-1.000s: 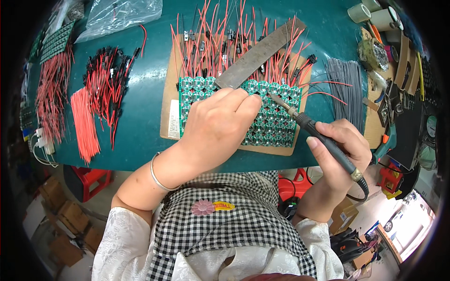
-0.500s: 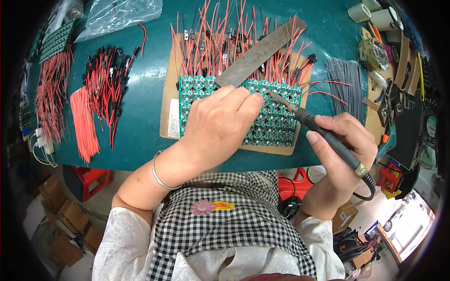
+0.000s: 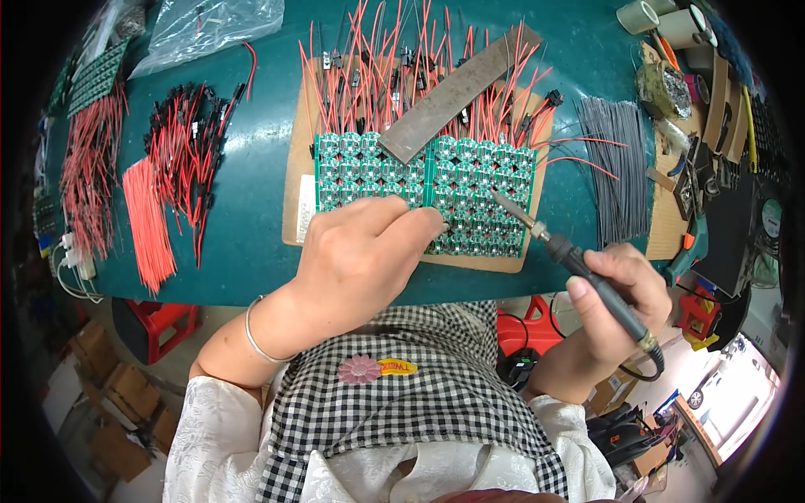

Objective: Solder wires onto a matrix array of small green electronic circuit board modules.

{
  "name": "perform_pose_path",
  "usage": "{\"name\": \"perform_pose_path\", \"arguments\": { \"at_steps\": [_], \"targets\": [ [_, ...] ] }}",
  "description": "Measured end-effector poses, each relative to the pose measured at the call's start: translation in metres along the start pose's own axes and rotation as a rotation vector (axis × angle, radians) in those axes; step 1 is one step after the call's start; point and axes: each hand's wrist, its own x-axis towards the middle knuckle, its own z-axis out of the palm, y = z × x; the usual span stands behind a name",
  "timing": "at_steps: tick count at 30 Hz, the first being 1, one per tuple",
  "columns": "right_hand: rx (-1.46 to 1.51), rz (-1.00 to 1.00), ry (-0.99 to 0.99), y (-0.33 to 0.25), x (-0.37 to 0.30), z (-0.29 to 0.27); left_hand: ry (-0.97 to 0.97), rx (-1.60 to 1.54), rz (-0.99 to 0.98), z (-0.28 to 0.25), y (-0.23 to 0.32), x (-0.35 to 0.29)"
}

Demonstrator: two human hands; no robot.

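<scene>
Circuit boards [image 3: 482, 201], green and panelled, lie on cardboard [image 3: 295, 168] on the bench [image 3: 251, 210], a metal bar [image 3: 461, 94] across their upper edge. The right hand [image 3: 641, 289] wraps a soldering iron [image 3: 563, 251]; the left hand [image 3: 356, 251] is curled, fingertips together — on what, I cannot tell. Better to keep the tip clear of fingers and neighbouring joints — steady, brief touches. The white label [image 3: 307, 201] is illegible; the yellow apron patch [image 3: 397, 367] bears lettering.

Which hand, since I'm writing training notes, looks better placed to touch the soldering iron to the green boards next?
Probably the right hand: it grips the soldering iron, its tip over the green boards. The left hand covers part of the boards; whether it pinches anything is unclear.
</scene>
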Motion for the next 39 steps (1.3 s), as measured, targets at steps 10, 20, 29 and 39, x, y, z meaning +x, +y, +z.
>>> {"name": "perform_pose_path", "arguments": {
  "at_steps": [10,20,29,39],
  "targets": [
    [-0.06,-0.073,-0.065,0.0,-0.015,0.011,0.075,-0.001,0.039,0.013,-0.005,0.005],
    [-0.065,-0.09,-0.121,0.001,-0.008,0.018,0.034,0.04,0.025,0.019,-0.007,0.007],
    [-0.018,-0.093,-0.092,0.002,-0.003,0.007,0.05,0.036,0.013,0.017,-0.007,0.007],
    [-0.031,-0.035,-0.138,0.004,0.008,0.011,0.039,0.039,0.032,0.024,-0.01,0.013]
  ]
}}
